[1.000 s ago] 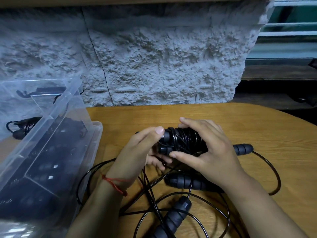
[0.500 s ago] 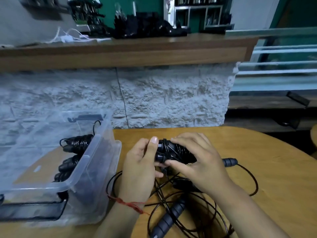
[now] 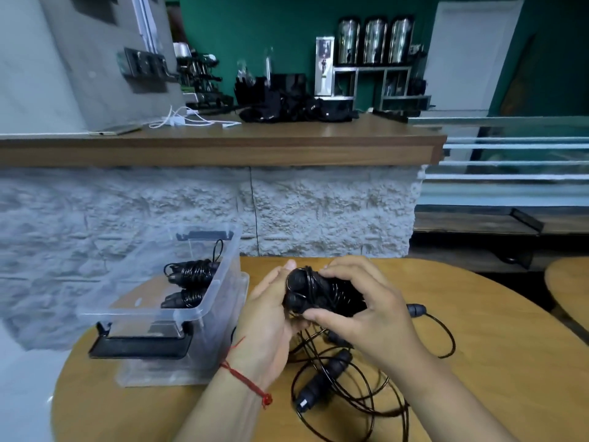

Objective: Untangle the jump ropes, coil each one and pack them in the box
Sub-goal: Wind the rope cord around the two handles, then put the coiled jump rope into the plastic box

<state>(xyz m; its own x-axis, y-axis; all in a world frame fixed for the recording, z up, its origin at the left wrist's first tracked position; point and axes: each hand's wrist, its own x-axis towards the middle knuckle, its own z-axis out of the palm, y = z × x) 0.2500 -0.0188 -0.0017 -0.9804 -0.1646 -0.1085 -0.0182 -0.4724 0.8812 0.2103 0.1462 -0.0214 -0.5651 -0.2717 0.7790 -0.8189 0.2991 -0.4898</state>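
I hold a coiled black jump rope [image 3: 322, 293], its cord wound round both handles, above the wooden table [image 3: 478, 362]. My left hand [image 3: 267, 327] cups its left end. My right hand [image 3: 366, 311] grips it from above and the right, thumb under it. Below the hands lies a tangle of loose black rope [image 3: 360, 397] with a handle [image 3: 322, 382] pointing toward me and another handle end [image 3: 416, 310] at the right. The clear plastic box [image 3: 204, 311] stands at the left with two coiled ropes [image 3: 191, 272] inside.
The box rests on its clear lid [image 3: 159, 378], with a black latch [image 3: 137, 346] at its near end. A rough white stone wall [image 3: 318, 212] under a wooden counter [image 3: 223, 145] rises just behind the table. A second table edge [image 3: 567, 285] shows at the right.
The view has tilted up, so the counter and room behind now show. The coiled rope has lifted slightly and turned its handle ends toward my left hand. Both hands keep their hold.
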